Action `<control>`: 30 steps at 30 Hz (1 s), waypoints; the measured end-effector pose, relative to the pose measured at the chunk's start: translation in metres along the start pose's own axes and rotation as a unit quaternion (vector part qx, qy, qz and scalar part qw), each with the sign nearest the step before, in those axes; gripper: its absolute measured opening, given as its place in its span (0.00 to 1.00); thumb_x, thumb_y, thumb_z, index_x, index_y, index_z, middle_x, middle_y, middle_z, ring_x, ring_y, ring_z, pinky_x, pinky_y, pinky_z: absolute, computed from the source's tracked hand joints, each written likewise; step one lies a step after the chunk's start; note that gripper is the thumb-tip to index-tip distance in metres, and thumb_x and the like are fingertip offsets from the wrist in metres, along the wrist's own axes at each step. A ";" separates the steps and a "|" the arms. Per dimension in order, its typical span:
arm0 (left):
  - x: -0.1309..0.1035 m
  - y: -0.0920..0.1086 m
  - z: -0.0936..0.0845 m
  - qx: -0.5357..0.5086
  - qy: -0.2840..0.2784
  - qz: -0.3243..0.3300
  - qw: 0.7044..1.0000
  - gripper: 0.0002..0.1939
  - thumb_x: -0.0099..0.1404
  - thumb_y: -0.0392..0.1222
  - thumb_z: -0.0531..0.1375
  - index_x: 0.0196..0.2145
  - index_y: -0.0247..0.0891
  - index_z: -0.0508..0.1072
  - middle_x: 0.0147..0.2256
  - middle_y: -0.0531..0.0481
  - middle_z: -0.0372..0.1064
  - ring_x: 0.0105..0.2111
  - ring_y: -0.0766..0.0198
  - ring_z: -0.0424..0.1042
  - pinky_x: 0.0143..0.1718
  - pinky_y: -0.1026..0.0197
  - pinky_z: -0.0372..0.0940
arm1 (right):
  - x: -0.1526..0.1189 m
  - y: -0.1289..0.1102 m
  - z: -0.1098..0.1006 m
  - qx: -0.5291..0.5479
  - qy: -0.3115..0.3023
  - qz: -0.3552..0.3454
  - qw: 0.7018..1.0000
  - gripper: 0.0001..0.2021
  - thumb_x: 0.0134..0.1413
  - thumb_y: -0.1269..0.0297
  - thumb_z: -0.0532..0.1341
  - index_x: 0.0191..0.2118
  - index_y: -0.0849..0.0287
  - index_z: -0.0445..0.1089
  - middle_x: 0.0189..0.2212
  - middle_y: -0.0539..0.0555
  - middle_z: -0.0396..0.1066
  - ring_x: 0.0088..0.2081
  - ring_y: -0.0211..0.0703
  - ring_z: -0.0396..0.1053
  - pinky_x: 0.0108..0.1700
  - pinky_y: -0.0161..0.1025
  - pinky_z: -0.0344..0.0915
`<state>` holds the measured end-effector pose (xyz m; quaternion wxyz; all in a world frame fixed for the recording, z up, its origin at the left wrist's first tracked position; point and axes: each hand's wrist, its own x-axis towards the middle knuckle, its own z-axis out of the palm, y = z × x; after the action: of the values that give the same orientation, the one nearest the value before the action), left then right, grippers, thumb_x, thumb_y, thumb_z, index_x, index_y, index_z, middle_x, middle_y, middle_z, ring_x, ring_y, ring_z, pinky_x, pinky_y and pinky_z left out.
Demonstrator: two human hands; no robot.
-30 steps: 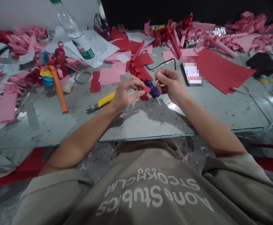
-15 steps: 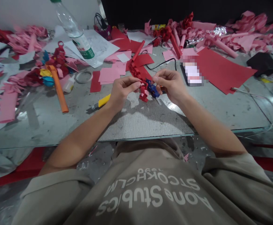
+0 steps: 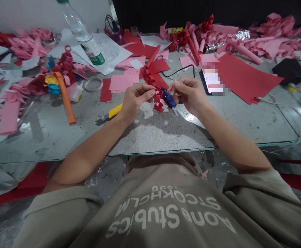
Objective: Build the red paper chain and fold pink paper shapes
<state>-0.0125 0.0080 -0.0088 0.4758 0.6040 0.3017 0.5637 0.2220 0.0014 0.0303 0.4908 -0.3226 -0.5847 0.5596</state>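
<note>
My left hand (image 3: 137,100) pinches a curled strip of red paper (image 3: 159,103) between thumb and forefinger. Just right of it, my right hand (image 3: 189,93) has its thumb and fingers drawn together; whatever lies between the fingertips is too small to make out. A dark blue object (image 3: 169,98), perhaps a glue gun, sits between the hands, partly behind the right fingers. Crumpled red paper (image 3: 149,76) and pink sheets (image 3: 120,83) lie behind the left hand. Near the left wrist is a yellow-handled cutter (image 3: 115,110).
A plastic bottle (image 3: 88,44) stands at the back left. An orange paper tube (image 3: 65,100) and tape ring (image 3: 93,84) lie left. Right are a phone (image 3: 212,82), large red sheet (image 3: 245,77), black box (image 3: 289,70) and white cable (image 3: 292,109). Pink scraps line the back.
My right hand's fingers have shifted slightly, with the fingertips a little farther from the blue object's top. My left hand has hardly moved and still holds the red strip.
</note>
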 end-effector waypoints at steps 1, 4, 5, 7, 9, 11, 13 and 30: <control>0.000 0.000 0.000 -0.001 0.001 -0.001 1.000 0.16 0.62 0.56 0.77 0.39 0.43 0.84 0.31 0.52 0.78 0.27 0.69 0.74 0.33 0.63 0.72 | 0.000 -0.001 0.000 0.011 -0.008 -0.007 1.000 0.19 0.50 0.45 0.79 0.35 0.53 0.78 0.47 0.55 0.80 0.40 0.45 0.76 0.36 0.42 0.76; 0.000 0.002 0.000 -0.003 0.003 0.001 1.000 0.18 0.61 0.58 0.78 0.39 0.44 0.85 0.32 0.52 0.79 0.28 0.69 0.74 0.33 0.63 0.73 | -0.001 -0.007 0.000 0.043 -0.021 -0.016 0.999 0.23 0.53 0.39 0.76 0.48 0.45 0.81 0.64 0.49 0.74 0.67 0.54 0.69 0.57 0.47 0.78; 0.000 0.003 0.000 -0.005 0.003 0.002 1.000 0.18 0.61 0.58 0.78 0.39 0.44 0.85 0.32 0.53 0.79 0.27 0.69 0.74 0.33 0.63 0.73 | -0.001 -0.010 0.000 0.042 -0.015 -0.012 0.999 0.25 0.56 0.33 0.72 0.50 0.44 0.80 0.64 0.49 0.74 0.70 0.55 0.66 0.59 0.49 0.77; 0.000 0.004 0.001 -0.007 0.002 0.003 1.000 0.18 0.61 0.58 0.78 0.38 0.44 0.85 0.32 0.53 0.78 0.27 0.69 0.73 0.33 0.63 0.73 | -0.002 -0.017 0.000 0.020 0.009 0.000 1.000 0.29 0.60 0.26 0.64 0.51 0.43 0.78 0.59 0.51 0.78 0.68 0.56 0.69 0.56 0.51 0.77; -0.001 0.006 0.002 -0.009 0.006 0.001 1.000 0.18 0.60 0.59 0.78 0.37 0.44 0.85 0.31 0.53 0.78 0.27 0.69 0.73 0.32 0.63 0.73 | -0.003 -0.024 0.000 -0.009 0.027 0.002 1.000 0.30 0.62 0.24 0.61 0.49 0.44 0.78 0.53 0.53 0.80 0.63 0.56 0.73 0.52 0.51 0.76; -0.001 0.008 0.004 -0.004 0.009 0.000 1.000 0.18 0.60 0.59 0.78 0.37 0.44 0.86 0.30 0.52 0.78 0.27 0.69 0.73 0.32 0.63 0.73 | -0.006 -0.030 0.002 -0.011 0.019 0.002 1.000 0.31 0.60 0.22 0.61 0.48 0.45 0.79 0.53 0.53 0.80 0.62 0.56 0.74 0.51 0.50 0.76; -0.003 0.011 0.005 0.009 0.007 0.010 1.000 0.16 0.61 0.57 0.78 0.37 0.44 0.86 0.31 0.52 0.79 0.28 0.68 0.74 0.34 0.62 0.73 | -0.008 -0.035 0.004 0.022 -0.012 0.007 1.000 0.34 0.57 0.20 0.61 0.49 0.44 0.79 0.58 0.52 0.79 0.64 0.56 0.73 0.53 0.50 0.76; -0.007 0.035 0.006 -0.080 -0.062 0.035 0.994 0.20 0.64 0.61 0.73 0.30 0.42 0.79 0.28 0.50 0.70 0.29 0.62 0.70 0.37 0.55 0.70 | -0.012 -0.004 0.005 -0.053 -0.104 -0.186 0.975 0.23 0.74 0.48 0.64 0.69 0.46 0.73 0.60 0.52 0.80 0.65 0.52 0.75 0.68 0.51 0.70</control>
<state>-0.0139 -0.0121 0.0208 0.5204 0.6082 0.2038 0.5636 0.2221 -0.0124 0.0326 0.5047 -0.1735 -0.7116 0.4570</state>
